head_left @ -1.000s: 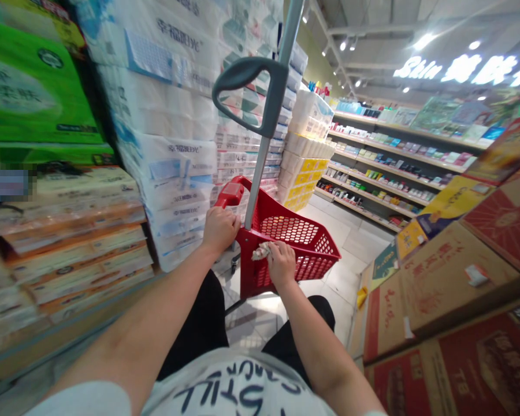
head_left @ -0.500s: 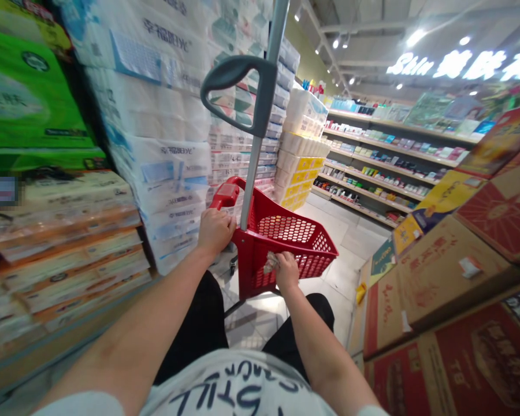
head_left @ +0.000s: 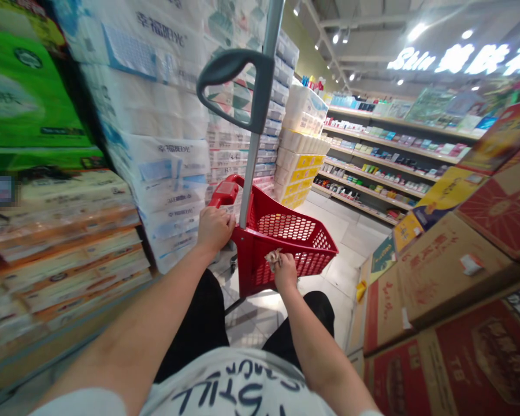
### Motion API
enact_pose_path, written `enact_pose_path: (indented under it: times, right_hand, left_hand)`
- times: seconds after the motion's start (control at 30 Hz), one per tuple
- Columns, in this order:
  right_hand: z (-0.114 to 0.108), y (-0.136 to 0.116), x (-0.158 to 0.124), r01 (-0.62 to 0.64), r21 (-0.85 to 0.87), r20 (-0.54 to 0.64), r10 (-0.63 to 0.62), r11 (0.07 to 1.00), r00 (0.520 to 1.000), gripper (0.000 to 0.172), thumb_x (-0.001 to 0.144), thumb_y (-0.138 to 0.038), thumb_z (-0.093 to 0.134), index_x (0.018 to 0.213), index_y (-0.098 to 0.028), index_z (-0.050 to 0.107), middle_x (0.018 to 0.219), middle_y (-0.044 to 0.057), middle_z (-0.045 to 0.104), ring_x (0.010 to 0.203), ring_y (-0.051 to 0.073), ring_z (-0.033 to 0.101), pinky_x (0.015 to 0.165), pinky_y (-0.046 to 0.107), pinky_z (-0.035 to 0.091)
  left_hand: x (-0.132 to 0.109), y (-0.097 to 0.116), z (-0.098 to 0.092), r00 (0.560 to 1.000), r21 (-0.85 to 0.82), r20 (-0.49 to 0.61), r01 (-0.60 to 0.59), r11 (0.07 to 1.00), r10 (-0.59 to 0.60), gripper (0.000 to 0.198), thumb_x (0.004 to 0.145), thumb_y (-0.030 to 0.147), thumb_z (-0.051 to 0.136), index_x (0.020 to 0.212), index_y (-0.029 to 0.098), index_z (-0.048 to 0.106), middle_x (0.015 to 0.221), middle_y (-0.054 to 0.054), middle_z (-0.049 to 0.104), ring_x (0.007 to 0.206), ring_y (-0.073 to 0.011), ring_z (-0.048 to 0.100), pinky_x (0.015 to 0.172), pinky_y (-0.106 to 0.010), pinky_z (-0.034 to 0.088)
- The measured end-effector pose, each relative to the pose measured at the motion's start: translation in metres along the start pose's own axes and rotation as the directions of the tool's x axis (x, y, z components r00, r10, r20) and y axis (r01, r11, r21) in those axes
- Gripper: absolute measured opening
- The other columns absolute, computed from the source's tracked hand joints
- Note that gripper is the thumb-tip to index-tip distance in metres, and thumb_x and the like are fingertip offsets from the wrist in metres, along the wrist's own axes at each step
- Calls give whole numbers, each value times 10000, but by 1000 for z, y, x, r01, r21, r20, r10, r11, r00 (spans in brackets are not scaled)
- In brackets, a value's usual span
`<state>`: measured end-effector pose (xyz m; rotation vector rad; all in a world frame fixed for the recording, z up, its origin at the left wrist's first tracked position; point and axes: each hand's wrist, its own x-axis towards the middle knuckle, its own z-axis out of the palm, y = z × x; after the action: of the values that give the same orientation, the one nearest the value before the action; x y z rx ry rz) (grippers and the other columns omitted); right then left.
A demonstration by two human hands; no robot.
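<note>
My left hand [head_left: 215, 230] is shut around the red rim of a plastic shopping trolley basket [head_left: 252, 267], close to where its grey pole [head_left: 250, 173] rises. My right hand [head_left: 285, 271] rests at the basket's near wall, pinching a crumpled wad of paper [head_left: 274, 258] that pokes out beside the fingers. I cannot tell exactly what the paper is. A dark grey loop handle [head_left: 260, 86] tops the pole, and neither hand touches it. Through the mesh, the basket's floor [head_left: 285, 227] shows nothing lying on it.
Tall stacks of wrapped toilet paper [head_left: 156, 167] and packaged goods [head_left: 56, 254] line the left. Printed cardboard cartons [head_left: 450, 277] are piled on the right. The tiled floor [head_left: 333, 248] runs ahead towards store shelving [head_left: 372, 162] stocked with small products.
The crumpled paper has drawn in towards my right hand and sticks out less to the left. The camera view has shifted slightly. My left hand stays on the rim.
</note>
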<state>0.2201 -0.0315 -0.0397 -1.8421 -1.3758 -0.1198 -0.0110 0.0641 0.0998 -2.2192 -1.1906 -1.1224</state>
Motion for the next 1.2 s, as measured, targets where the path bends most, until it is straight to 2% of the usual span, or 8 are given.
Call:
enact_pose_path:
  times: [0.17, 0.33, 0.53, 0.67, 0.73, 0.9, 1.1, 1.2]
  right_hand:
    - [2, -8, 1, -54, -65, -11, 53, 996, 999, 213, 857, -152, 515, 1001, -181, 670, 1021, 70, 591, 893, 176, 570, 773, 268, 429]
    - [10, -26, -3, 57, -132, 185, -32, 990, 982, 177, 832, -194, 581, 986, -224, 663, 990, 48, 601, 820, 171, 580, 636, 253, 399]
    - [14, -57, 1, 180, -54, 78, -175, 982, 981, 323, 891, -200, 484, 1207, -211, 546, 1093, 62, 588, 870, 166, 589, 678, 247, 415]
    - [19, -58, -7, 155, -195, 291, -94, 969, 952, 300, 843, -126, 488, 1075, -256, 627, 1018, 37, 582, 682, 136, 557, 576, 242, 369]
    - [22, -57, -11, 124, -206, 327, -51, 971, 944, 285, 815, -102, 501, 994, -262, 656, 987, 25, 578, 634, 120, 536, 560, 237, 362]
    - [23, -54, -13, 185, -14, 133, -181, 983, 974, 333, 850, -116, 475, 1111, -240, 640, 1055, 37, 560, 803, 130, 581, 684, 218, 440]
    - [17, -52, -14, 267, 37, 180, -269, 963, 946, 307, 788, -65, 505, 957, -203, 721, 982, 43, 603, 843, 152, 587, 751, 235, 478]
    - [5, -68, -6, 380, 141, -3, -384, 914, 924, 362, 869, -95, 450, 1121, -211, 683, 1090, 66, 597, 1019, 171, 559, 912, 277, 460]
  left_hand:
    - [-1, 0, 0, 1000, 27, -5, -7, 1000, 7, 465, 934, 310, 382, 575, 193, 653, 651, -91, 657, 720, -248, 534, 769, -423, 341]
    - [-1, -1, 0, 1000, 36, -6, -15, 999, 16, 460, 936, 308, 386, 580, 194, 654, 649, -85, 651, 717, -239, 534, 774, -420, 343]
    - [-2, 1, -1, 1000, 16, 8, -9, 1000, 8, 459, 937, 311, 379, 593, 192, 659, 662, -94, 647, 737, -250, 537, 792, -431, 346]
    - [-3, -1, 0, 1000, -11, 5, -4, 1000, 4, 445, 930, 310, 386, 592, 197, 653, 656, -93, 641, 747, -259, 540, 798, -440, 350]
    - [-2, -2, 0, 1000, -10, 0, -12, 1000, 12, 437, 928, 307, 393, 589, 196, 646, 652, -91, 638, 746, -257, 540, 798, -436, 352]
    - [-2, -3, 1, 1000, -30, 4, -2, 1000, 2, 428, 928, 306, 405, 586, 194, 636, 652, -89, 631, 756, -252, 541, 802, -432, 350]
    - [-3, -3, 1, 1000, -17, 5, -7, 1000, 7, 432, 925, 310, 398, 596, 193, 653, 649, -91, 635, 754, -258, 542, 797, -443, 355]
    - [-3, -3, 2, 1000, -8, -2, -13, 1000, 13, 433, 927, 311, 395, 590, 197, 643, 644, -86, 633, 757, -252, 548, 800, -434, 359]
